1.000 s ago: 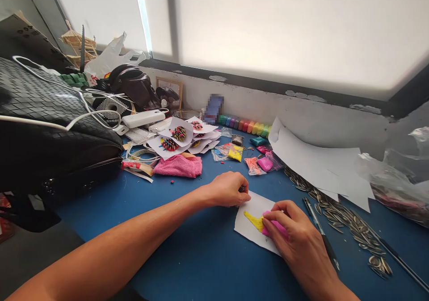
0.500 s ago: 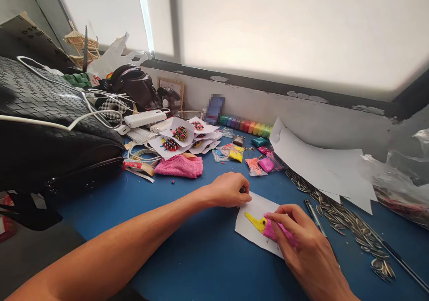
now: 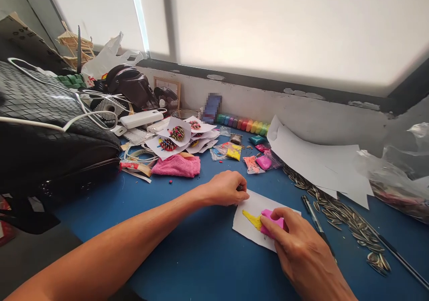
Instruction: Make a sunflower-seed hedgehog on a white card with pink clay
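Note:
A small sheet of white paper lies on the blue table and bears a flat figure of modelling clay. The figure has a yellow clay beak shape and a pink clay part. My left hand is closed at the paper's upper left corner, with something small and dark showing between its curled fingers. Bent over the pink clay, my right hand has its fingers closed on it, one fingertip at the seam with the yellow. The palm hides the figure's right side and the dark eye.
Sunflower seeds and a pen lie at right, below white sheets. Clay packets, a pink cloth and decorated paper pieces sit further back. A black bag stands at left.
My right hand has shifted left over the figure, and its fingers now cover the dark eye. My left hand stays at the paper corner. The view has moved slightly.

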`<action>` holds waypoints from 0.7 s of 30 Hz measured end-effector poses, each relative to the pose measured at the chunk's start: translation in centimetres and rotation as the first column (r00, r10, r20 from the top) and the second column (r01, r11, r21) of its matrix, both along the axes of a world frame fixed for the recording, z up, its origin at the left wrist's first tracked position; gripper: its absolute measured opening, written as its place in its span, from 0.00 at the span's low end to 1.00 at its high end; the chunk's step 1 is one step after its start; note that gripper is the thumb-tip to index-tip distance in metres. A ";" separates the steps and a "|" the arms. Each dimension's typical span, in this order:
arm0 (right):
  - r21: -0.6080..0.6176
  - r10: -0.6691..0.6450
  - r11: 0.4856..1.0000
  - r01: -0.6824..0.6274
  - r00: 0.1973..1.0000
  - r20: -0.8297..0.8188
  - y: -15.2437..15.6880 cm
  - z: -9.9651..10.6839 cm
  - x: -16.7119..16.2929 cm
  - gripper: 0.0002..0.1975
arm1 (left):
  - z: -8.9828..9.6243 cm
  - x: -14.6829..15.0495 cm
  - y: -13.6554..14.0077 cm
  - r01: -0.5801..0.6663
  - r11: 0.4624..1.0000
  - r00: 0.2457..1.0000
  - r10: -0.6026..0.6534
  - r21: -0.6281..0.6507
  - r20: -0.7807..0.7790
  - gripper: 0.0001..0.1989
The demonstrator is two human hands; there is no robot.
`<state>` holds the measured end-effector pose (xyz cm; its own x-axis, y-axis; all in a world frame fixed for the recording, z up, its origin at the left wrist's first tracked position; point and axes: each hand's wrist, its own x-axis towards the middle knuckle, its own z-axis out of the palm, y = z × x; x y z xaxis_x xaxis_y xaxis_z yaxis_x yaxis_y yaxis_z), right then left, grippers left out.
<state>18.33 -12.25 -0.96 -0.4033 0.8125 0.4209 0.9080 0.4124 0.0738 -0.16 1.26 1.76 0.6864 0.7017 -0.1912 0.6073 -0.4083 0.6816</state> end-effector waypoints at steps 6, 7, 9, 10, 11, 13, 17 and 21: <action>-0.007 -0.001 1.000 0.000 1.000 -0.013 0.1 -0.6 0.5 0.16 | 0.1 0.0 0.0 0.002 1.000 1.000 -0.002 -0.006 0.001 0.06; -0.006 0.000 1.000 0.000 1.000 -0.024 0.1 -0.6 0.5 0.17 | 0.1 0.0 0.0 0.002 1.000 1.000 -0.002 -0.006 0.002 0.06; -0.003 -0.006 1.000 0.005 0.999 -0.041 0.0 -0.5 0.5 0.18 | 0.0 0.0 0.0 0.004 1.000 1.000 -0.004 -0.007 0.005 0.06; -0.001 -0.011 1.000 0.011 0.999 -0.043 0.0 -0.4 0.5 0.18 | 0.0 0.0 0.0 0.004 1.000 1.000 -0.004 -0.007 0.006 0.06; 0.005 -0.015 1.000 0.015 0.999 -0.044 0.0 -0.3 0.4 0.18 | 0.0 0.0 0.0 0.004 1.000 1.000 -0.004 -0.007 0.006 0.06; 0.022 -0.017 1.000 0.018 0.999 -0.040 0.1 -0.2 0.4 0.18 | 0.0 0.0 0.0 0.002 1.000 1.000 -0.002 -0.007 0.006 0.06; 0.099 -0.032 0.994 0.034 0.999 -0.019 0.4 -0.4 0.8 0.20 | 0.1 0.0 -0.1 -0.001 1.000 1.000 0.001 -0.007 0.002 0.06; 0.144 -0.034 0.989 0.035 0.999 -0.010 0.6 -0.6 0.9 0.24 | 0.2 0.0 -0.2 0.000 1.000 1.000 0.000 -0.006 -0.007 0.06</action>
<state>19.24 -11.68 -1.57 -0.3728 0.7564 0.5375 0.9221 0.3667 0.1234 -0.11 1.11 1.99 0.6850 0.7006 -0.1998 0.6118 -0.4043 0.6799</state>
